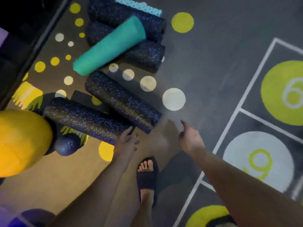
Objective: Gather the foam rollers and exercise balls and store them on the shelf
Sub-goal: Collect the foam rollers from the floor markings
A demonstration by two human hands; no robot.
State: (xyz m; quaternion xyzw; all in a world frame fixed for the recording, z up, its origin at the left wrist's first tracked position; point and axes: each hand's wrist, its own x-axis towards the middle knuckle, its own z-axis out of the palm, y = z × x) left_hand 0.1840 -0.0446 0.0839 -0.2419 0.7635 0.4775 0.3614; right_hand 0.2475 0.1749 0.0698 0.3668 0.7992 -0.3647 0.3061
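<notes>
Several black foam rollers with purple flecks lie on the floor; the nearest one (85, 118) and a second (123, 100) lie just beyond my hands. A teal roller (109, 45) rests across others at the top. A large yellow exercise ball (21, 141) sits at the left, with a small dark blue ball (68, 145) beside it. My left hand (127, 140) reaches with relaxed fingers to the near end of the nearest roller. My right hand (190, 138) hovers over bare floor, fingers spread, holding nothing.
A dark shelf unit (19, 30) runs along the upper left. The floor has yellow and white dots and a numbered grid (262, 112) on the right. My sandalled foot (147, 174) stands below the hands. Another purple ball (24, 218) shows at the bottom left.
</notes>
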